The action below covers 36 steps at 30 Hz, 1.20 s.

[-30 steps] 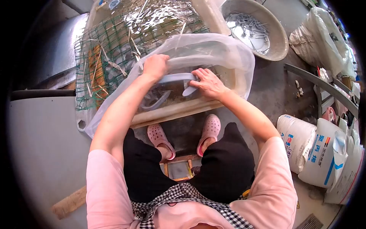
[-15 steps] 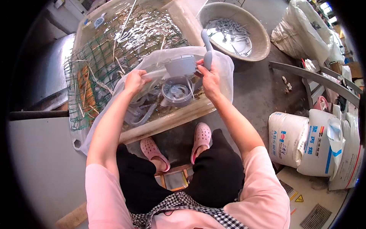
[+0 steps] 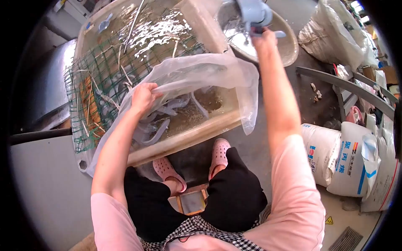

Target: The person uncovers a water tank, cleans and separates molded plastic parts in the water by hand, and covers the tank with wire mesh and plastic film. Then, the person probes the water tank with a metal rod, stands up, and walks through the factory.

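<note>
My left hand (image 3: 145,97) is closed on the near-left edge of a translucent plastic sheet (image 3: 205,66), which drapes over a water-filled tub (image 3: 184,144). Grey curved plastic pieces (image 3: 153,133) lie in the water under the sheet. Out to the right, my right hand (image 3: 264,41) grips a grey plastic container (image 3: 253,13), tilted over a round basin (image 3: 289,49). Some grey thin pieces show in the basin; the container hides part of it.
Green mesh (image 3: 100,71) with straw-like strips lies across the tub's left. A metal frame (image 3: 347,85) and printed white sacks (image 3: 349,159) stand at the right. A large plastic bag (image 3: 331,37) is behind them. Pink clogs (image 3: 220,152) are below the tub.
My right hand has moved up and right from over the tub to the basin, carrying the grey container. The clear round container has left the water. My left hand remains at the sheet.
</note>
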Each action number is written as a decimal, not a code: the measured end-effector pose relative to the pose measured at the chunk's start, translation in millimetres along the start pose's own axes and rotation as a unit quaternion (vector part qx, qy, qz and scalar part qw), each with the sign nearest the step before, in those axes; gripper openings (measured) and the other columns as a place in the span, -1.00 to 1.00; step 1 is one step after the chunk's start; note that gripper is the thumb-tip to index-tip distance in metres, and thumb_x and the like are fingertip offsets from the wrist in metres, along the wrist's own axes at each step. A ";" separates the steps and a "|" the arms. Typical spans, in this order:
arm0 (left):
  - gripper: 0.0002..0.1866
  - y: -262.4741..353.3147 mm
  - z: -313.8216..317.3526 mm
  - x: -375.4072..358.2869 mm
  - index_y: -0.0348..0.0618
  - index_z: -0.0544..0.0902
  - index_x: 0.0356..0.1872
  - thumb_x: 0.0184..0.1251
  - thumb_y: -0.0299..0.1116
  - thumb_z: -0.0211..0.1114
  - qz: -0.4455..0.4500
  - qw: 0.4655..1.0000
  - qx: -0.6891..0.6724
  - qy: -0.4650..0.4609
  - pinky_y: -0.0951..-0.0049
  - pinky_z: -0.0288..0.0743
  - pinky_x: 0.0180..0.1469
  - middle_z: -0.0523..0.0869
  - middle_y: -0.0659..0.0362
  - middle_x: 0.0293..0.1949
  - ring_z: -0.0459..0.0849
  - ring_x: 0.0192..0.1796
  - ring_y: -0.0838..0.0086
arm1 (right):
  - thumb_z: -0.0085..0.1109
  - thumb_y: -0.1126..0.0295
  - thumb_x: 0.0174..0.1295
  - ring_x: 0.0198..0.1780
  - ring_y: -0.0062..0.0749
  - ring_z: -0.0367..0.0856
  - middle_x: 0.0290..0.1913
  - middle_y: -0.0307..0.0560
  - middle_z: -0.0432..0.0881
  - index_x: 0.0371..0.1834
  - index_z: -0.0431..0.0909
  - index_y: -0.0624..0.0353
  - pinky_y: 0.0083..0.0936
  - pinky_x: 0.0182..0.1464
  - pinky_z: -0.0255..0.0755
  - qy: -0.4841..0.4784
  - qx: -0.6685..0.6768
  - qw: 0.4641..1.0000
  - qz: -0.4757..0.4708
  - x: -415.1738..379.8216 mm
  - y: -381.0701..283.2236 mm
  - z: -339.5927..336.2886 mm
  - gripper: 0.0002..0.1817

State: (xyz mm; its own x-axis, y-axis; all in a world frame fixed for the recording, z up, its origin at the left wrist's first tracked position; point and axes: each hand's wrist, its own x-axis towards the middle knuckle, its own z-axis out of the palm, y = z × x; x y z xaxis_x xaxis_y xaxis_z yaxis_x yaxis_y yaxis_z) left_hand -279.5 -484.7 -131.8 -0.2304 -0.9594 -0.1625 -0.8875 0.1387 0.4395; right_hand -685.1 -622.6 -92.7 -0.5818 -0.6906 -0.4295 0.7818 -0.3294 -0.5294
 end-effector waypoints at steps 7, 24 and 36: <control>-0.77 19.9 -14.3 -11.4 -0.19 0.55 -0.49 0.00 -0.28 0.40 0.054 0.996 0.018 0.072 0.16 0.37 -0.35 0.57 -0.07 -0.50 0.54 -0.35 -0.02 | 0.13 0.34 0.20 -0.15 -0.27 0.60 -0.05 -0.01 0.61 0.07 0.42 0.27 -0.28 -0.09 0.48 -0.081 -0.445 0.856 -0.250 -29.1 -8.9 -1.1 -0.61; -0.79 26.8 -23.9 -21.9 -0.12 0.57 -0.46 0.05 -0.23 0.36 0.065 0.987 0.038 0.139 0.16 0.40 -0.35 0.61 0.00 -0.49 0.60 -0.33 0.04 | -0.15 0.38 0.22 0.22 -0.12 0.33 0.12 0.08 0.38 0.44 -0.15 -0.60 -0.16 0.33 0.06 -0.608 -0.636 0.001 -0.476 -158.2 145.1 -145.6 -0.24; -0.83 31.5 -33.3 -23.3 -0.02 0.63 -0.42 0.08 -0.19 0.32 -0.001 0.991 0.049 0.122 0.13 0.44 -0.29 0.67 0.07 -0.40 0.64 -0.28 0.08 | -0.06 0.42 0.12 -0.08 -0.24 0.52 -0.09 -0.07 0.49 0.43 0.05 -0.28 -0.39 -0.09 0.51 -0.656 -0.615 0.103 -0.424 -164.8 119.9 -131.8 -0.26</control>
State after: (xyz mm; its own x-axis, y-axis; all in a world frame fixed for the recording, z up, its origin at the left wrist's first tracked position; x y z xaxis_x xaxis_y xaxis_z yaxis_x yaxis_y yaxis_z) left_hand -288.8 -466.1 -84.8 -0.1357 -0.9889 0.0601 -0.9252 0.1482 0.3494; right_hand -525.0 -463.4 -181.8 0.8393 -0.5077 0.1946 -0.5163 -0.8563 -0.0072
